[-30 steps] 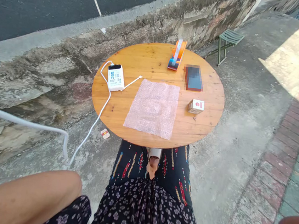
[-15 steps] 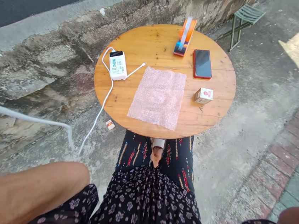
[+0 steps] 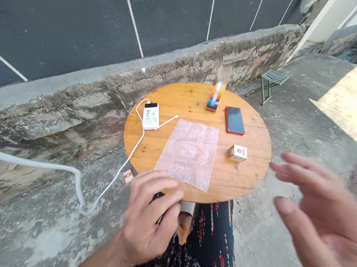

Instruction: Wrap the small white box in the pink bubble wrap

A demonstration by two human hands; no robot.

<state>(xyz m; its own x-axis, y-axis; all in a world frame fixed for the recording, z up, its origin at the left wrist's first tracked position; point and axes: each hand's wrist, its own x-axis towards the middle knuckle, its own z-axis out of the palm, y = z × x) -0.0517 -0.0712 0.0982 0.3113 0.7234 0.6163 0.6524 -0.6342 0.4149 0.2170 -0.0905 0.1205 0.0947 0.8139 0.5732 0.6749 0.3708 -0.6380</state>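
My left hand point(image 3: 150, 215) hovers at the near edge of the round wooden table point(image 3: 182, 95), fingers apart and holding nothing. Just beyond its fingertips a sheet of pink bubble wrap point(image 3: 192, 152) lies flat. To the right of the table my right hand point(image 3: 319, 216), a little blurred, is raised with thumb and fingers spread and nothing in it. Nearest to it on the tabletop is a small white and brown box point(image 3: 238, 153). A phone in a red case point(image 3: 234, 120) lies behind the box, screen up.
An orange and blue tape dispenser point(image 3: 216, 96) stands at the table's back. On the left lies a white power bank point(image 3: 151, 116) with a short cable. A long white cable point(image 3: 108, 190) hangs off the left edge. A low wall point(image 3: 178, 72) runs behind, and a folding stool point(image 3: 271, 79) stands back right.
Both hands have come up into view, the left at the table's near edge and the right beside the table. The head view has tilted up, showing more wall. The things on the table stay put.
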